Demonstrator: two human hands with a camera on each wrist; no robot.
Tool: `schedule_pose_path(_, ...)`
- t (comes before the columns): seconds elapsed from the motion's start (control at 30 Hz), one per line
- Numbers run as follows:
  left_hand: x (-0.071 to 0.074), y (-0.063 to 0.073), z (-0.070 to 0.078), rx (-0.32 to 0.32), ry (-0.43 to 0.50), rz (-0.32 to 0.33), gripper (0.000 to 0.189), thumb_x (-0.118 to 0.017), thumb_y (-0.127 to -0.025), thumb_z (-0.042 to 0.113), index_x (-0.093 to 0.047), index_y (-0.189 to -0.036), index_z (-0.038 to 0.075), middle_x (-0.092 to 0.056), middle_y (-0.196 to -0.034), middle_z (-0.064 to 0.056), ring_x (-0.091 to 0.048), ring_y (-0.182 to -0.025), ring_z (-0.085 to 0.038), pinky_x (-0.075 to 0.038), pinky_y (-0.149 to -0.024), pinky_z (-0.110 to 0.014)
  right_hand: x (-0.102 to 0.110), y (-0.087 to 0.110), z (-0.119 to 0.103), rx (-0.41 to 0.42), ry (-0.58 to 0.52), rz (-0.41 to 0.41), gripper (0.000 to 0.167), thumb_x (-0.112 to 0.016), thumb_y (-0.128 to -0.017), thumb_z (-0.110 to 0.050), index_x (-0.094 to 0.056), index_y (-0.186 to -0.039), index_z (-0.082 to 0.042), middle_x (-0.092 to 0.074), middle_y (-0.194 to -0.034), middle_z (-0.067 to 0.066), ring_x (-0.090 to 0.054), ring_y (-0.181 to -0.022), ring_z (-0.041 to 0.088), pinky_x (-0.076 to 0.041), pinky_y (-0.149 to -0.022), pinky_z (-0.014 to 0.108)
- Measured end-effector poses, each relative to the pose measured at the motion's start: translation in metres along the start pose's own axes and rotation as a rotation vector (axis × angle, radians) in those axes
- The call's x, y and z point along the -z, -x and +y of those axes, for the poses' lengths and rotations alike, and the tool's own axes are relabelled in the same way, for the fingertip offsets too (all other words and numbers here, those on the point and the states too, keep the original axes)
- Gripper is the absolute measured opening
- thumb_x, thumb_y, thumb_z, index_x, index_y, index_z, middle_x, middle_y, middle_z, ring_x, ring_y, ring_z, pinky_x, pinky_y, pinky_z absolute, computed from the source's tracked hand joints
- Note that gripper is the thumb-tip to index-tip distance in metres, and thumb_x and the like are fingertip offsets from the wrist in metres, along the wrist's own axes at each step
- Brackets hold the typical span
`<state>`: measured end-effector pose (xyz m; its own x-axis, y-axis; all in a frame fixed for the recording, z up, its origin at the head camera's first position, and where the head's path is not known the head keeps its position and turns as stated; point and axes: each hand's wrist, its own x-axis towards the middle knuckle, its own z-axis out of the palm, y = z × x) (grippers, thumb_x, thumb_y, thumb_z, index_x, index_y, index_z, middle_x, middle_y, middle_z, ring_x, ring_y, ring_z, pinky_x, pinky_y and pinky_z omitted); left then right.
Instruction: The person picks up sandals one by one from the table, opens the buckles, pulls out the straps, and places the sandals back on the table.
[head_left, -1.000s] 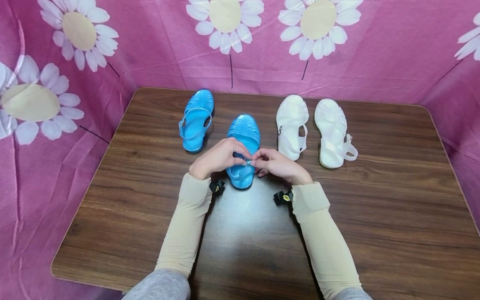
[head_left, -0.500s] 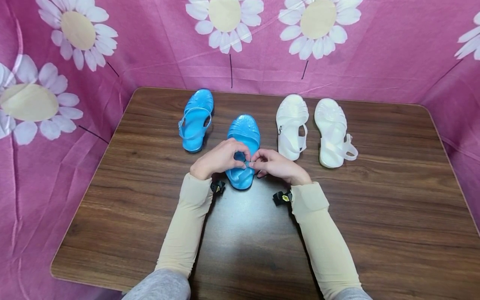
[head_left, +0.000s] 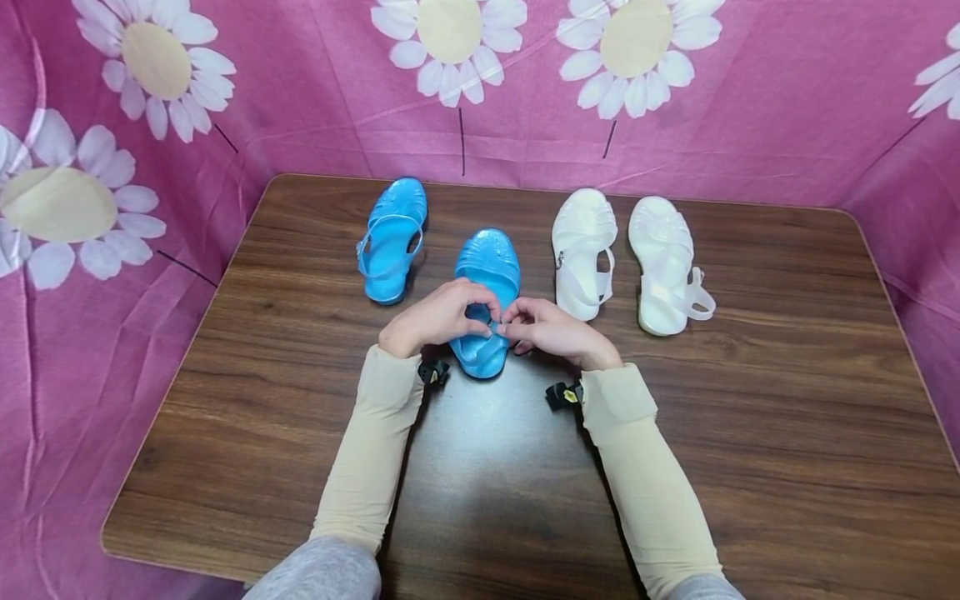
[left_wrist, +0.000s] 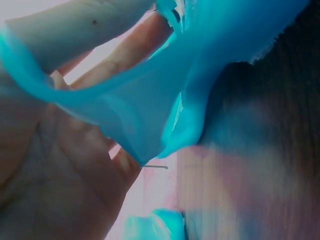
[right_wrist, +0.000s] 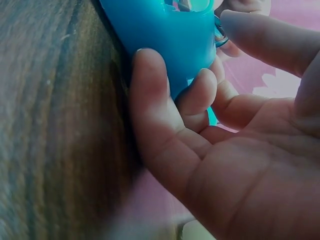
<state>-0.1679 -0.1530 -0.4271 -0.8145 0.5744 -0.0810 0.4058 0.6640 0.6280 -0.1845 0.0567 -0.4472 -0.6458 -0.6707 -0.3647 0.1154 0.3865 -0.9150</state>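
Blue sandal [head_left: 488, 252], sole down on the surface [head_left: 247, 400]: left fingers [head_left: 483, 294] pinch its strap [left_wrist: 142, 82]; right fingers [head_left: 525, 307] pinch its metal buckle [right_wrist: 221, 43].

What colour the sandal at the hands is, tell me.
The sandal is bright blue, shown best in the head view.
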Motion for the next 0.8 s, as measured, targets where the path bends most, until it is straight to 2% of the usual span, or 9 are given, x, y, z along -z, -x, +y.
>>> schedule_pose_path(0.23,0.0003,0.0002,-0.0008,-0.046,0.028,0.009,0.008,-0.072,-0.087,0.02,-0.068,-0.092,0.015,-0.068,-0.097,0.001,-0.054,-0.096,-0.02,-0.044,-0.09,-0.036,-0.0007,0.0011,-0.0011,0.005,0.029,0.001,0.021,-0.058,-0.095,-0.016,-0.054,-0.107,0.0,-0.057,-0.091,0.006,-0.059,-0.083,0.019,-0.056,-0.077,0.036)
schedule_pose_path(0.47,-0.0003,0.0001,0.0009,-0.045,0.012,0.003,0.01,-0.073,-0.087,0.023,-0.066,-0.088,0.017,-0.065,-0.099,0.002,-0.05,-0.098,-0.02,-0.038,-0.094,-0.038,-0.0027,-0.0002,-0.0015,-0.001,0.062,0.026,0.018,-0.056,-0.093,-0.015,-0.055,-0.105,-0.001,-0.058,-0.091,0.007,-0.059,-0.083,0.019,-0.056,-0.077,0.035)
schedule_pose_path(0.8,-0.0027,-0.0003,0.0019,-0.068,-0.025,-0.009,0.01,-0.071,-0.088,0.021,-0.064,-0.087,0.015,-0.059,-0.097,-0.001,-0.049,-0.096,-0.021,-0.038,-0.09,-0.037,-0.0032,-0.0007,-0.0008,0.011,0.101,0.033,0.018,-0.055,-0.095,-0.015,-0.055,-0.104,0.0,-0.059,-0.089,0.007,-0.059,-0.081,0.019,-0.056,-0.075,0.033)
